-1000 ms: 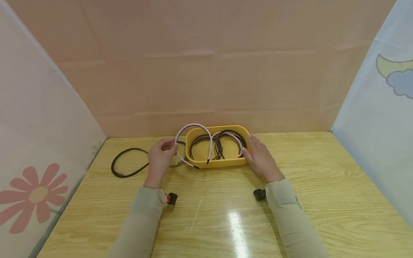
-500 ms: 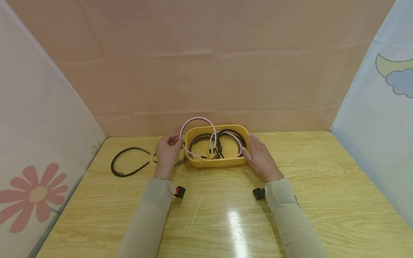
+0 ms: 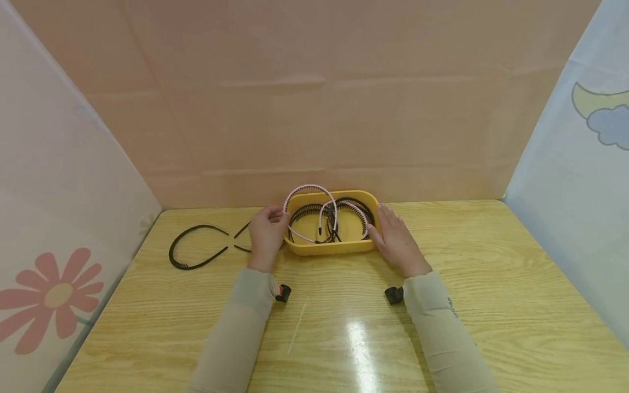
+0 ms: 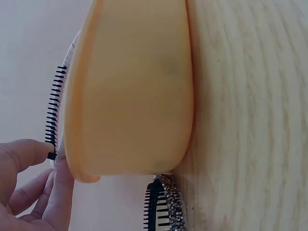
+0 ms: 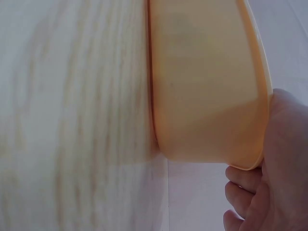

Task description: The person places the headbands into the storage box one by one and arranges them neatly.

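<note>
My left hand (image 3: 267,234) pinches a pink headband (image 3: 309,186) with dark teeth between thumb and fingers. The band stands tilted over the left part of a yellow bin (image 3: 329,249), its ends reaching down inside. In the left wrist view the headband's black teeth (image 4: 54,106) show beside the bin's rim. My right hand (image 3: 398,240) holds the bin's right end, thumb at the rim and fingers along the outer wall. Inside lie several dark headbands (image 3: 371,212) and another pink one, overlapping.
A black headband (image 3: 172,252) lies on the wooden table (image 3: 314,338) at the left. Another, with a glittery band (image 4: 175,197), lies beside the bin's left end, partly hidden by my left hand. A pinkish cloth wall (image 3: 324,125) rises close behind the bin.
My left hand has moved right, carrying the pink headband from the bin's left side to over its inside. The band rose, then lowered slightly. My right hand has stayed on the bin.
</note>
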`<state>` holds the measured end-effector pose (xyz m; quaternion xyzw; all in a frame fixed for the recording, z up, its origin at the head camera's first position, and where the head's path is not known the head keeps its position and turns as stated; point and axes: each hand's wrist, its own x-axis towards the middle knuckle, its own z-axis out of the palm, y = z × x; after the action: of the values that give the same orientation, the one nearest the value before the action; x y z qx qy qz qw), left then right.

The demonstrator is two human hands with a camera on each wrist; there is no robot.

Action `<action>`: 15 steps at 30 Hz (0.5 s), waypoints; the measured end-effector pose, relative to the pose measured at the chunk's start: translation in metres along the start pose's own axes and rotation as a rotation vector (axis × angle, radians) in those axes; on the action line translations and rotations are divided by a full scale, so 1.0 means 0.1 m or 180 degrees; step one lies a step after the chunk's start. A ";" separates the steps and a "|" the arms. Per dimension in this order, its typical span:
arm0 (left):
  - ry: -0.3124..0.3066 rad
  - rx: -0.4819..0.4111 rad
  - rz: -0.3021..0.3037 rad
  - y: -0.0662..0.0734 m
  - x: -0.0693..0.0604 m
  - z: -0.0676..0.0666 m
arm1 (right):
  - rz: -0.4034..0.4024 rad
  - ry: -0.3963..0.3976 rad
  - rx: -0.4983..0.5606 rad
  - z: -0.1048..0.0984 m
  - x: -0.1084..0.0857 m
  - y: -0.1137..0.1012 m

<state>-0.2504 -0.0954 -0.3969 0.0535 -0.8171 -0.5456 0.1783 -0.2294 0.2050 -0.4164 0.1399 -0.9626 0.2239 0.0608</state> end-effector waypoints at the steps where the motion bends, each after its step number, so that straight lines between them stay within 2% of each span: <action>1: -0.0021 0.0015 0.0010 0.00 0.00 0.01 | -0.0002 0.0003 0.0001 0.00 0.00 0.00; 8: -0.0090 0.0151 0.0181 0.02 -0.03 0.03 | -0.0027 0.0000 -0.0013 0.02 0.01 0.00; 15: -0.0196 0.0285 0.0209 0.04 -0.05 0.03 | 0.0002 -0.0028 -0.0048 0.00 0.01 -0.01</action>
<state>-0.2469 -0.0894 -0.3952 0.0177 -0.8471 -0.5037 0.1684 -0.2299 0.2038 -0.4162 0.1402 -0.9645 0.2161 0.0576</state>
